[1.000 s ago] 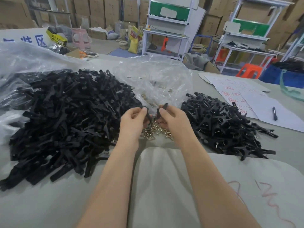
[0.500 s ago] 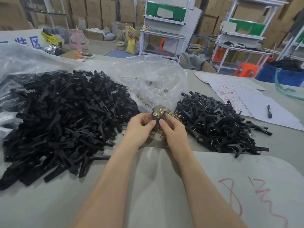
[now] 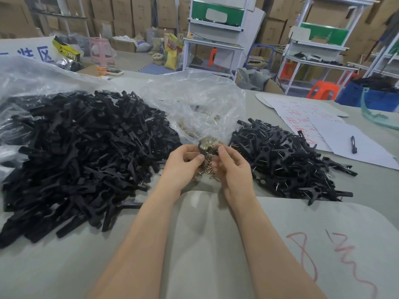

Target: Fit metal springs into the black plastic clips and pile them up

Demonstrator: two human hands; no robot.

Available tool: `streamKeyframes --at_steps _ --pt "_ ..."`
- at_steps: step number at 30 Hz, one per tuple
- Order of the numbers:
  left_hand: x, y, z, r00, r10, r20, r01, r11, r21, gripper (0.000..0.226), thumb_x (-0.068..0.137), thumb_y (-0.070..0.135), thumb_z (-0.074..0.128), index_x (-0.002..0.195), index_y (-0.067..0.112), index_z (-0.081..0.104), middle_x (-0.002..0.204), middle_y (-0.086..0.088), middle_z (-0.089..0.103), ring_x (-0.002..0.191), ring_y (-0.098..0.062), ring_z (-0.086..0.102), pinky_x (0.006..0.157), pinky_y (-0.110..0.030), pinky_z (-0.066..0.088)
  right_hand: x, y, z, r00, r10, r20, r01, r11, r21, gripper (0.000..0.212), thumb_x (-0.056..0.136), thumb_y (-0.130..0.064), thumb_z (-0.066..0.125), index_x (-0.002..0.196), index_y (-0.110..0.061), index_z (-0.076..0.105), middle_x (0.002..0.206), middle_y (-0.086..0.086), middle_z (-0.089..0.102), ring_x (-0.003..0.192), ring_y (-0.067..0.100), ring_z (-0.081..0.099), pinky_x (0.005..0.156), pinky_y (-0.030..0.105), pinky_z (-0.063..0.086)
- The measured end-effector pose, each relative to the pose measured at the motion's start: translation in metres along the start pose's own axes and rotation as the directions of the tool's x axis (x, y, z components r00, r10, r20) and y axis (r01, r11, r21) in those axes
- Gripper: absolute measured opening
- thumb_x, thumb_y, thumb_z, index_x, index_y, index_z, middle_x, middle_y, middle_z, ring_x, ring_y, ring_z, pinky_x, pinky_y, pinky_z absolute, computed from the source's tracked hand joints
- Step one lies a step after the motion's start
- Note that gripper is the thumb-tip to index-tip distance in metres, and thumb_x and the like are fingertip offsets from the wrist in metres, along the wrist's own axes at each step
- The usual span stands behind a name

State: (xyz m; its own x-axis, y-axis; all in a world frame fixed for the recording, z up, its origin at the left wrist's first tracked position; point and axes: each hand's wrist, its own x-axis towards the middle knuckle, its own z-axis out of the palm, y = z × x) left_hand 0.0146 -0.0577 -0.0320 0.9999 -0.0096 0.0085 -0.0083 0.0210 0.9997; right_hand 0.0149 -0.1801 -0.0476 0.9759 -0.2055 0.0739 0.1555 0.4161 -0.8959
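Clip halves (image 3: 205, 148), apart before, now together as one.

A white board (image 3: 28, 47) at the back left has big blue Chinese signs; the last one reads 区. The white papers (image 3: 302, 117) on the worktop have red writing, too small to read. A red scribble (image 3: 304, 253) on the grey sheet (image 3: 216, 244) looks like an 8.

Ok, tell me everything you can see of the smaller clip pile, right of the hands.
The smaller clip pile is a low, loose heap of black plastic clips lying crisscross. Thin metal spring ends poke out among them, so they look fitted. It rests on the grey table cover, close right of the right hand, contact unclear. Its far-left edge meets the clear plastic bag; white paper sheets lie just beyond.
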Motion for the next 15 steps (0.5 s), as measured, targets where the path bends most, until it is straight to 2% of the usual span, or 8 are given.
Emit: streamKeyframes --at_steps 4,7,10,12,15 --pt "-0.0027 0.0024 0.0010 0.998 0.052 0.026 -0.052 0.999 0.002 0.015 0.091 0.009 0.062 0.102 0.018 0.064 0.101 -0.003 0.070 0.100 -0.021 0.066 0.097 -0.043 0.050 -0.0013 0.0032 0.0022 0.996 -0.086 0.028 0.089 0.983 -0.159 0.023 0.094 -0.014 0.059 0.072 -0.016 0.067 0.047 -0.005 0.044 0.038 0.007 0.033 0.039 0.017 0.027" --pt "-0.0038 0.0029 0.0013 0.997 0.069 0.025 -0.069 0.998 -0.001 0.013 0.089 0.010 0.064 0.101 0.015 0.064 0.098 -0.004 0.071 0.099 -0.023 0.066 0.097 -0.044 0.050 -0.0020 0.0036 0.0041 0.993 -0.118 -0.026 0.109 0.969 -0.223 0.027 0.094 -0.019 0.060 0.067 -0.013 0.063 0.048 -0.005 0.046 0.041 0.007 0.035 0.041 0.018 0.031" --pt "-0.0037 0.0033 0.0024 0.998 0.067 0.017 -0.067 0.998 -0.020 0.014 0.088 0.008 0.065 0.102 0.012 0.065 0.097 -0.007 0.071 0.097 -0.025 0.067 0.095 -0.043 0.052 -0.0020 0.0039 0.0039 0.981 -0.187 -0.051 0.154 0.913 -0.379 0.035 0.093 -0.027 0.061 0.065 -0.007 0.057 0.048 -0.006 0.044 0.047 0.007 0.036 0.048 0.021 0.033" --pt "-0.0031 0.0029 0.0023 0.998 0.067 0.020 -0.066 0.998 -0.016 0.015 0.089 0.007 0.064 0.103 0.011 0.065 0.098 -0.008 0.071 0.097 -0.024 0.067 0.095 -0.042 0.052 -0.0025 0.0046 0.0057 0.972 -0.228 -0.060 0.182 0.887 -0.425 0.030 0.093 -0.026 0.061 0.066 -0.011 0.060 0.049 -0.010 0.047 0.049 0.005 0.039 0.052 0.020 0.035" --pt "-0.0040 0.0030 0.0024 0.997 0.060 0.048 -0.058 0.997 -0.047 0.014 0.089 0.007 0.063 0.101 0.015 0.066 0.095 -0.004 0.073 0.097 -0.022 0.068 0.095 -0.039 0.052 -0.0026 0.0047 0.0080 0.963 -0.255 -0.092 0.197 0.892 -0.407 0.022 0.093 -0.023 0.061 0.072 -0.018 0.064 0.055 -0.010 0.054 0.052 0.005 0.044 0.056 0.024 0.039"
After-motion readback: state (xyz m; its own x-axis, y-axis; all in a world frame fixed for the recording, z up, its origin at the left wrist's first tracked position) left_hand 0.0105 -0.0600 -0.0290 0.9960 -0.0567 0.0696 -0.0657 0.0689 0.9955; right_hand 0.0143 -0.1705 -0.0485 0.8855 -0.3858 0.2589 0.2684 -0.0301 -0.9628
